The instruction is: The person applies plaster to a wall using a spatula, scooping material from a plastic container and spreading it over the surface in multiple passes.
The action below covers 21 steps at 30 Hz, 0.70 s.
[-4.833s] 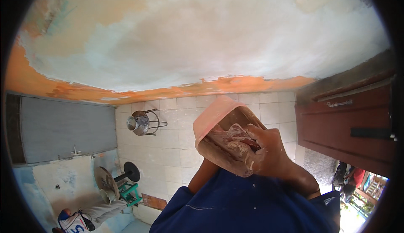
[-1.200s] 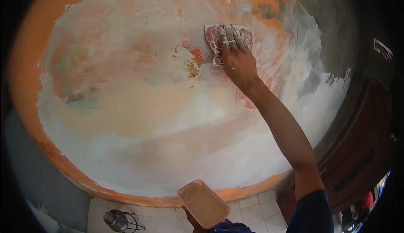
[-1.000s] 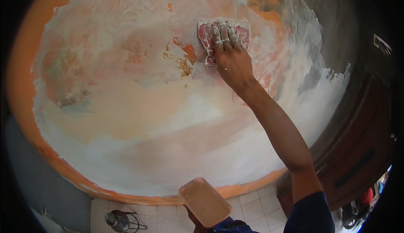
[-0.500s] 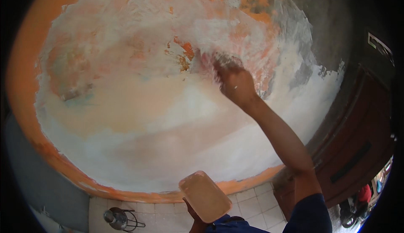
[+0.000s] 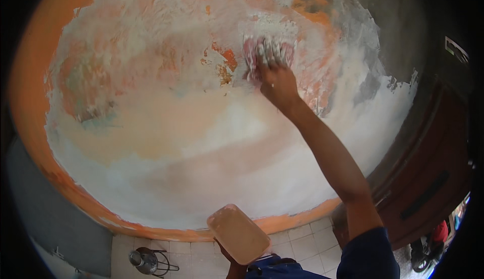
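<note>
My right hand (image 5: 278, 81) reaches up with its fingers, smeared white, closed over a wide, flat, pinkish spreader (image 5: 250, 54). The spreader is pressed to the wall (image 5: 217, 128), with a patch of thick white filler just above its edge. Low in the picture, my left hand (image 5: 223, 251) holds a tan rectangular tub (image 5: 239, 234) close to my body. Most of that hand is hidden behind the tub, and the tub's contents cannot be seen. White filler covers much of the wall, with an orange bare patch (image 5: 225, 63) left of the spreader.
A dark metal stand-like object (image 5: 146, 260) is on the tiled floor (image 5: 199, 259) at lower left. A dark reddish door (image 5: 418, 188) is to the right. A grey panel (image 5: 60, 198) lies at the left, and red and dark items (image 5: 437, 233) show at lower right.
My right hand has moved slightly left and up, and the spreader now lies flat with fresh white filler above it. The tub has shifted a little left.
</note>
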Motion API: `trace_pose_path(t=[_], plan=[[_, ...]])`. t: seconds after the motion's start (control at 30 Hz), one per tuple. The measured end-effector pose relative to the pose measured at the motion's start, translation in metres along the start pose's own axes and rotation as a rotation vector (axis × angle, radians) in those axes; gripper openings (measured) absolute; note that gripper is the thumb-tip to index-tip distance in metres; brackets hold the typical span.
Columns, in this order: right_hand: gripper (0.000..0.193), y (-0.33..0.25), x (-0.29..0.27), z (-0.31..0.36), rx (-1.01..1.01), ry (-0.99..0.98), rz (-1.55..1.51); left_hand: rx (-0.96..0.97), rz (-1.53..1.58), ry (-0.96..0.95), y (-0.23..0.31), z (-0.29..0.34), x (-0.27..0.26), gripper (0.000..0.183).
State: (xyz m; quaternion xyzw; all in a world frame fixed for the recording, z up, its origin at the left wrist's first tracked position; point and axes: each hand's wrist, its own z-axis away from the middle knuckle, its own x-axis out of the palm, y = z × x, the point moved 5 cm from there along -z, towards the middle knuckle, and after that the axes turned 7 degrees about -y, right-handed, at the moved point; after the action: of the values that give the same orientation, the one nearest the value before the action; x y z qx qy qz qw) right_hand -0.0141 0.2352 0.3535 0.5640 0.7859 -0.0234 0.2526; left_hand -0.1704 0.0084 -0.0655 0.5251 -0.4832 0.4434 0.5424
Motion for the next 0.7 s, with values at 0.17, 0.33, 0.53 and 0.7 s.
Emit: trace_pose_path(t=[0.17, 0.33, 0.53, 0.7], plan=[[0.054, -0.017, -0.01, 0.04, -0.026, -0.094, 0.004, -0.031, -0.001, -0.005, 0.001, 0.0, 0.004, 0.074], [0.045, -0.004, -0.074, 0.015, -0.009, 0.086, -0.135, -0.036, -0.006, -0.006, -0.001, 0.007, 0.007, 0.074], [0.032, 0.033, -0.094, -0.055, 0.161, 0.236, 0.056, -0.034, 0.011, 0.023, -0.002, 0.01, 0.008, 0.074], [0.032, 0.003, -0.056, -0.033, 0.078, 0.157, 0.094, 0.002, 0.013, 0.085, 0.008, 0.012, -0.004, 0.074]])
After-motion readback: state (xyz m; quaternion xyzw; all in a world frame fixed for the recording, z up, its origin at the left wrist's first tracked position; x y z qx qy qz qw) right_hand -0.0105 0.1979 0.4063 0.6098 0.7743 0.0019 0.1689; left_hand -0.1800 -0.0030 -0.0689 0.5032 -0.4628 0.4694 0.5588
